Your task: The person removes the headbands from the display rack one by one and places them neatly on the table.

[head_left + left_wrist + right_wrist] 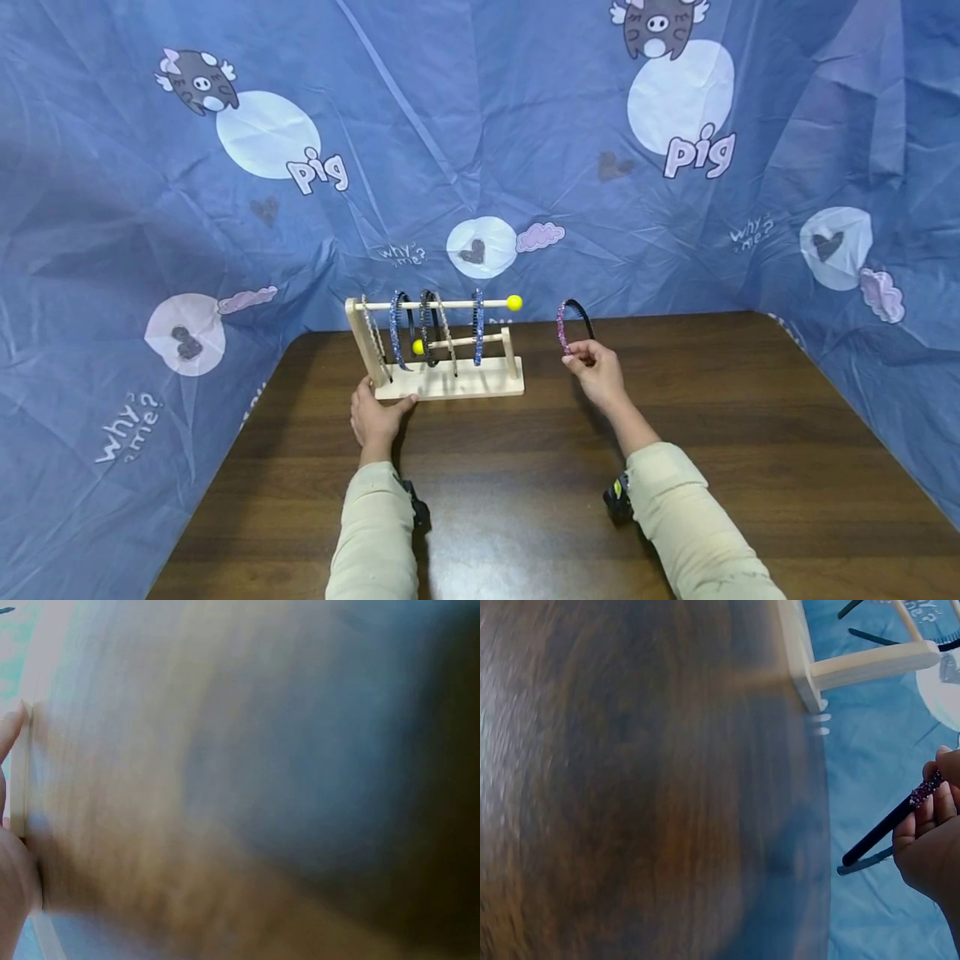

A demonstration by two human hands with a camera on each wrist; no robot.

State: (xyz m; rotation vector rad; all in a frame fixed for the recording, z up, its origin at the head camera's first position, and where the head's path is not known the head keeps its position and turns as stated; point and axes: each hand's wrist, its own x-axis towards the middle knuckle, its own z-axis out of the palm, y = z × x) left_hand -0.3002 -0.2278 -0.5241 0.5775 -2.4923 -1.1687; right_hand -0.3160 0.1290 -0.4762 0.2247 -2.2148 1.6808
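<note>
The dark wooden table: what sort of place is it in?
Perhaps a makeshift filming or display corner, though I can't be sure: a wrinkled blue pig-print sheet surrounds the dark brown wooden table on three sides, where a pale wooden rack holds slim arched headbands.

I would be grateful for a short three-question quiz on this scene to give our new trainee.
1. Open question: What is the right hand holding?
2. True or false: The left hand is well clear of the wooden rack.
3. Fill in the blank: In the head view, the ball on the end of the upper rod is coloured ____.

Key:
1. A pink headband.
2. False; that hand is gripping the rack.
3. Yellow.
</note>
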